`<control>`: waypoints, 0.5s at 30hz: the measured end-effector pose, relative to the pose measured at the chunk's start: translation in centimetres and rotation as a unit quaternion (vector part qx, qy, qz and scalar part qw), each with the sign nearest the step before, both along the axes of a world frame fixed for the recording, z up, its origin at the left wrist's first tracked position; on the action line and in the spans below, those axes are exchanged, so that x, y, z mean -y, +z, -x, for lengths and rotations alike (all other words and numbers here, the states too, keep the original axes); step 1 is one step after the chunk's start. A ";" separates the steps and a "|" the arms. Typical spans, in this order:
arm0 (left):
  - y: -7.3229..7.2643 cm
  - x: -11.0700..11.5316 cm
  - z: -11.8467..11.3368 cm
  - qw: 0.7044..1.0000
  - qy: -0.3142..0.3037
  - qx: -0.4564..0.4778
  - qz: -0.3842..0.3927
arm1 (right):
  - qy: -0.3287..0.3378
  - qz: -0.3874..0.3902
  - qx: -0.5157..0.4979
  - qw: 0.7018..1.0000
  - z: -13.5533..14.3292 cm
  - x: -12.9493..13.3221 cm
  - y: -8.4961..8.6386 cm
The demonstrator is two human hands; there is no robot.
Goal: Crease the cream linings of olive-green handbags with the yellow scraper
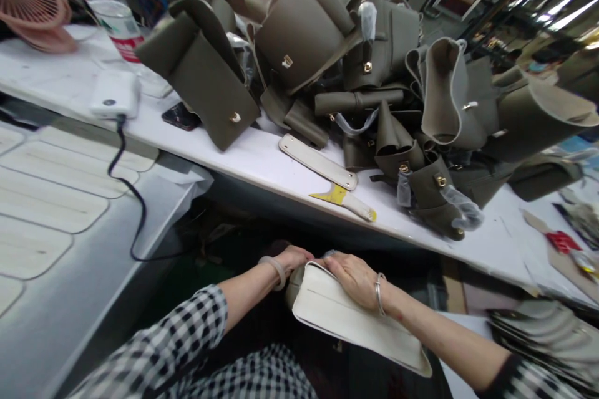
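Note:
Over my lap, below the table edge, I hold a leather bag piece with a cream flap-like panel (346, 318) lying uppermost and a grey-brown side showing at its left. My left hand (291, 258) grips its far left corner, the fingers curled in and partly hidden. My right hand (354, 279) lies over the far edge of the panel, thumb on top and fingers bent round the edge. Both hands nearly meet there. On the table beyond them are a pale leather strip (318, 161) with holes at its ends and a yellow-and-white pointed tool (344, 201).
Many olive-grey leather bags (304, 31) are heaped on the white table (262, 159). At left are a power bank (115, 96) with a black cable, a phone (180, 116), a bottle (116, 25) and a pink fan (32, 0). Cream panels (51, 199) lie lower left; stacked pieces (552, 336) lower right.

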State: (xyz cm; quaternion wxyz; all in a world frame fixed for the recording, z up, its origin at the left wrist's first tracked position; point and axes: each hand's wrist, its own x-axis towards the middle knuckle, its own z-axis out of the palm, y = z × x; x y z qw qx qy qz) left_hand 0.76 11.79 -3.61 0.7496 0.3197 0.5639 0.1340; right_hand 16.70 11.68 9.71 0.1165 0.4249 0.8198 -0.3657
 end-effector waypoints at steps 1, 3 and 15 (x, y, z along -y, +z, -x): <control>0.1 -0.2 0.0 1.000 0.002 -0.003 0.005 | 0.002 0.005 -0.003 1.000 0.2 -0.1 0.0; 0.4 -0.6 0.1 1.000 0.009 -0.010 0.002 | 0.001 0.020 -0.018 1.000 0.3 -0.2 0.2; 2.6 -0.8 1.1 0.994 -0.078 -0.024 -0.070 | 0.072 0.017 -0.030 0.997 0.5 -0.6 0.3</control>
